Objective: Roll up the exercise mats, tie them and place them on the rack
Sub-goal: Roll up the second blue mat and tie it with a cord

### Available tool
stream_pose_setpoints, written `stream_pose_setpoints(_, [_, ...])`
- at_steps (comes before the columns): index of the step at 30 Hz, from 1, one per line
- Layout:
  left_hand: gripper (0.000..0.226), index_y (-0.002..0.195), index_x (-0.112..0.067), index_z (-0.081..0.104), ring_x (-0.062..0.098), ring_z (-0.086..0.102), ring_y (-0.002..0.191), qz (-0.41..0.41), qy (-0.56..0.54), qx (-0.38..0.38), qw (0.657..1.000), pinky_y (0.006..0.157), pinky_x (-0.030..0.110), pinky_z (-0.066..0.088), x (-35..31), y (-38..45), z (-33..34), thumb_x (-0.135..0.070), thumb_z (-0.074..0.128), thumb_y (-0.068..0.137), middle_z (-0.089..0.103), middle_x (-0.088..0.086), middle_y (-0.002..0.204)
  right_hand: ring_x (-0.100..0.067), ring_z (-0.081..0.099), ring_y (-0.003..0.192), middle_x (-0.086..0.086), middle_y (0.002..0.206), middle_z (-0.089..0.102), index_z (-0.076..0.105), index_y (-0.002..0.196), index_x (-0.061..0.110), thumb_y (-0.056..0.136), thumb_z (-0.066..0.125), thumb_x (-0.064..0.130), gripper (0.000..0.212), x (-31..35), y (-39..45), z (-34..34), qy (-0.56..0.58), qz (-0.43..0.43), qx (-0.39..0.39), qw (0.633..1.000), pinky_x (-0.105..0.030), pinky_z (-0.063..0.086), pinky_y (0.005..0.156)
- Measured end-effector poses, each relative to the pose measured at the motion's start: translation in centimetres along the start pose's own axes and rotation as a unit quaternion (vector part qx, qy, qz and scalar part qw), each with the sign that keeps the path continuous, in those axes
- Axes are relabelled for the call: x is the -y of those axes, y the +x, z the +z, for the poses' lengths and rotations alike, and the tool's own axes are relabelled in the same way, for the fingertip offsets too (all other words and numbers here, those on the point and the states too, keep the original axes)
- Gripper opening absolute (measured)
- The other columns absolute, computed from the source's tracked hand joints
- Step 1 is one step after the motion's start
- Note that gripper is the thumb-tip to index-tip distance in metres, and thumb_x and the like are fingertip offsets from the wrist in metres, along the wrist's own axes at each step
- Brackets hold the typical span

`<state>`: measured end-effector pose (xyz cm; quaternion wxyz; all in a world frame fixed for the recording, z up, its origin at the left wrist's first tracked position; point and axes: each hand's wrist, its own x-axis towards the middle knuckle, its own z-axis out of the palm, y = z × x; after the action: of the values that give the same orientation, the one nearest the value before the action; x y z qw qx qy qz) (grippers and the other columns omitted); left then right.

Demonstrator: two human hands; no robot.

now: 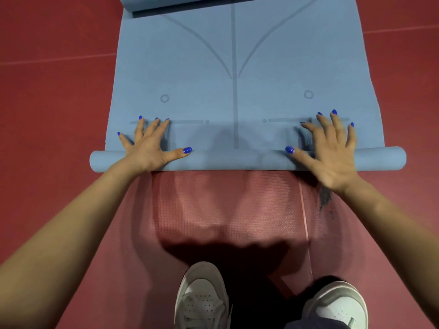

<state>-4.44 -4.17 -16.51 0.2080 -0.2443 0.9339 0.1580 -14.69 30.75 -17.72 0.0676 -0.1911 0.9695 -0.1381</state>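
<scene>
- The left hand [147, 148] lies flat on the near roll [237, 160] of the blue mat [232, 67], fingers spread and straight, thumb stretched right along the roll.
- The mat runs from this near roll away to the far edge, where its far end [171, 3] curls up; it rests on the red floor [54, 91].
- The right hand [330, 150] presses the roll's right part, fingers splayed, pinching nothing.
- Two white shoes [202, 298] stand near, on a paler red mat [213, 205].

Head view, steeply downward, close over floor [59, 91]
</scene>
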Motion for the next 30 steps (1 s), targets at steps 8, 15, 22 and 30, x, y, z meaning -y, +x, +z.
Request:
stream_pose_setpoints(8, [0.075, 0.134, -0.026, 0.053, 0.022, 0.017, 0.145, 0.142, 0.044, -0.154, 0.977, 0.110, 0.060, -0.004, 0.9, -0.5, 1.7, -0.075, 0.037, 0.080, 0.030, 0.004, 0.154, -0.023, -0.006, 0.147, -0.005, 0.159, 0.012, -0.006, 0.140, 0.050, 0.058, 0.008, 0.094, 0.094, 0.0, 1.9, -0.4, -0.067, -0.026, 0.078, 0.994, -0.055, -0.008, 0.113])
stream_pose_setpoints(15, [0.048, 0.117, -0.008, 0.060, 0.030, 0.047, 0.125, 0.099, -0.041, -0.285, 0.952, 0.114, 0.042, 0.000, -2.5, -4.1, 6.8, -0.041, 0.031, 0.098, 0.060, 0.008, 0.121, -0.020, -0.003, 0.146, -0.003, 0.154, 0.019, 0.005, 0.145, 0.053, 0.056, 0.019, 0.097, 0.101, -0.1, 3.3, -0.9, -0.054, -0.010, 0.129, 0.990, -0.058, -0.012, 0.112])
stream_pose_setpoints(22, [0.120, 0.149, -0.023, 0.027, 0.021, -0.002, 0.148, 0.040, 0.027, -0.133, 0.990, 0.110, 0.055, -0.018, -3.8, -2.0, 3.8, -0.098, 0.028, 0.055, 0.016, -0.001, 0.160, -0.027, 0.013, 0.145, -0.013, 0.148, 0.033, 0.037, 0.144, 0.034, 0.077, 0.044, 0.075, 0.079, 2.1, 1.9, 0.0, -0.003, 0.026, -0.012, 1.000, -0.052, -0.006, 0.114])
stream_pose_setpoints(30, [0.121, 0.153, -0.027, 0.009, 0.018, -0.010, 0.147, -0.001, 0.051, -0.001, 0.999, 0.113, 0.053, -0.017, -4.7, -0.6, 1.6, -0.091, 0.027, 0.052, 0.000, -0.006, 0.161, -0.027, 0.027, 0.141, -0.005, 0.146, 0.043, 0.047, 0.138, 0.037, 0.087, 0.017, 0.059, 0.063, 2.5, 0.1, 2.0, 0.012, 0.003, -0.048, 0.999, -0.035, -0.004, 0.111])
